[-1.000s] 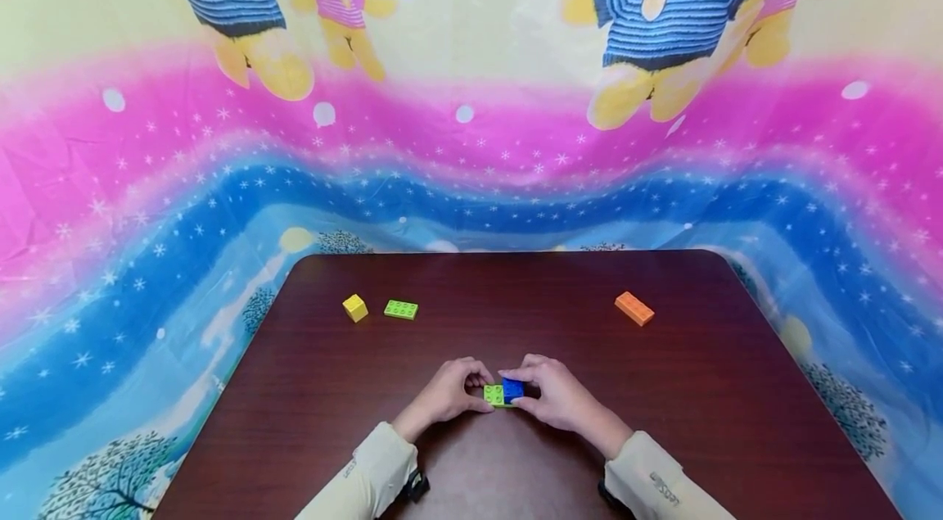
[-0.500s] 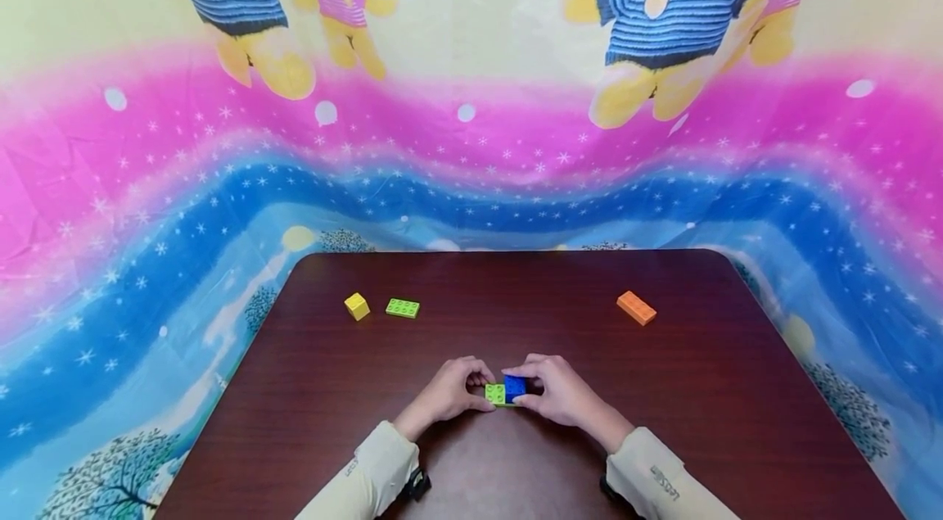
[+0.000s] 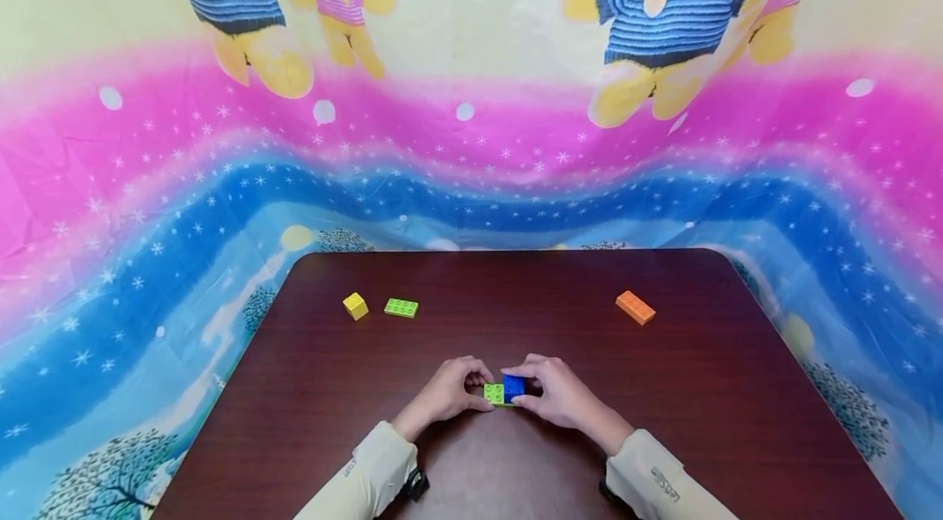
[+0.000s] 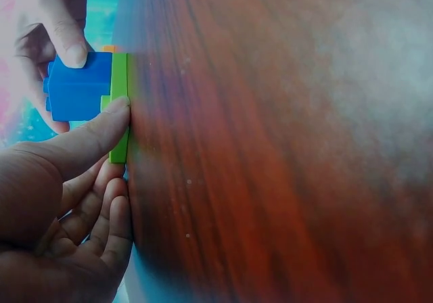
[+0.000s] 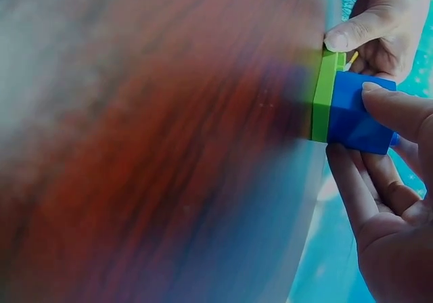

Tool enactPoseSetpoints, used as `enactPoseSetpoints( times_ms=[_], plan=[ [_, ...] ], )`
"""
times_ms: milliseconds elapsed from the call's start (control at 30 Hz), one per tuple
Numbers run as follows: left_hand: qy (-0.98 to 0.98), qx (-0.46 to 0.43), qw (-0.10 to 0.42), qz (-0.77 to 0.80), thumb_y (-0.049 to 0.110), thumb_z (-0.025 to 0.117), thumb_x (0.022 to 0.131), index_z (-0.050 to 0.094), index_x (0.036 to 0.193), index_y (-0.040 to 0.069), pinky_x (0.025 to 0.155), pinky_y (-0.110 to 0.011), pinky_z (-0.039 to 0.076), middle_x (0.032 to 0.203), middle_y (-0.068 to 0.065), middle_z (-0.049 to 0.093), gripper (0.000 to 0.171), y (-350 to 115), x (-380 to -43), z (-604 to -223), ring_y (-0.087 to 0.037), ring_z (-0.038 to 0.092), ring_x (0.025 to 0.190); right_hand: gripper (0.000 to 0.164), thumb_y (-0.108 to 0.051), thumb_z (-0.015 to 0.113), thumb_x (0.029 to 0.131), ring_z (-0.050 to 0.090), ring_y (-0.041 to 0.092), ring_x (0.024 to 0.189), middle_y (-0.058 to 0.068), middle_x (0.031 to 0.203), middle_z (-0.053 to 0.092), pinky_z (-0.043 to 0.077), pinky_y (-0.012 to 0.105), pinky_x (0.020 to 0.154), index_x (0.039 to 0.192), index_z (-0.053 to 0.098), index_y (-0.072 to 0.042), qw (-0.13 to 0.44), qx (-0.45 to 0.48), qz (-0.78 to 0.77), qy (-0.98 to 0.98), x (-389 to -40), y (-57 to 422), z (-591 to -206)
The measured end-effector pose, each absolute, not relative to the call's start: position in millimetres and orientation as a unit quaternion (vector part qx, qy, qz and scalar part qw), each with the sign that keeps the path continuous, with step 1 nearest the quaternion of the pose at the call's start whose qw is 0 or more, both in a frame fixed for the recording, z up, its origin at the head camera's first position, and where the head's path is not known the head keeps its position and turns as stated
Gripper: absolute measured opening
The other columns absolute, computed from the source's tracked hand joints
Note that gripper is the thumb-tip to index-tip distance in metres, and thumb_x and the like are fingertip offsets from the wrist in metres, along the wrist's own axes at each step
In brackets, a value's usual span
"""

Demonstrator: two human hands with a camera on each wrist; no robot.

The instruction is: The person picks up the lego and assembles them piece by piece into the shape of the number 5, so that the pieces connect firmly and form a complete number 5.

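A flat green building plate (image 3: 493, 395) lies on the table in front of the person, its left studs bare. On its right half sits a blue building block (image 3: 513, 388), upright with studs up. My left hand (image 3: 448, 389) pinches the plate's left end between thumb and fingers; in the left wrist view the thumb presses the side of the green plate (image 4: 119, 134). My right hand (image 3: 560, 393) grips the blue block, thumb on its near side and fingers on the far side. In the right wrist view the blue block (image 5: 355, 113) rests right against the green plate (image 5: 323, 100).
Toward the back left of the brown table (image 3: 471, 282) are a yellow block (image 3: 355, 306) and a second green plate (image 3: 401, 308). An orange brick (image 3: 635, 307) lies at the back right. A patterned cloth (image 3: 471, 135) hangs behind the table.
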State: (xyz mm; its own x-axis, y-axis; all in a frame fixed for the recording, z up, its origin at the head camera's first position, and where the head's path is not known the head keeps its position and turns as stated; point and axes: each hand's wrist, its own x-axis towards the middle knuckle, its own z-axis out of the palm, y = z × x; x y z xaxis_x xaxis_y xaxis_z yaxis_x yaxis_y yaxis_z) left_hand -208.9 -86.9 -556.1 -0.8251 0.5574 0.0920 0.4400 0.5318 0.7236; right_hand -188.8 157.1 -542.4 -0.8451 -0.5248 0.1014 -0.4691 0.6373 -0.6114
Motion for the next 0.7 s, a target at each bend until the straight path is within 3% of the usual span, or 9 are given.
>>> enactPoseSetpoints(
  times_ms=[400,700],
  plan=[
    [0.873,0.288,0.075,0.386,0.013,0.093,0.076,0.075,0.099,0.008,0.077,-0.023,0.055,0.093,-0.003,0.069,0.030,-87.1,-208.2,-554.8,-0.013,0.065,0.085,0.045,-0.020,0.083,0.089,0.061,0.006,0.092,-0.007,0.105,0.065,0.057,0.026,0.081,0.133,0.071,-0.017,0.032,-0.276,-0.322,0.905,-185.6,156.4,-543.4],
    [0.873,0.287,0.073,0.386,0.013,0.094,0.075,0.075,0.097,0.009,0.077,-0.022,0.054,0.092,-0.001,0.068,0.029,-85.9,-208.7,-556.0,-0.012,0.064,0.084,0.054,-0.028,0.081,0.091,0.064,0.010,0.101,-0.006,0.114,0.065,0.059,0.032,0.089,0.141,0.065,-0.018,0.067,-0.275,-0.337,0.898,-188.2,162.0,-540.3]
  ],
)
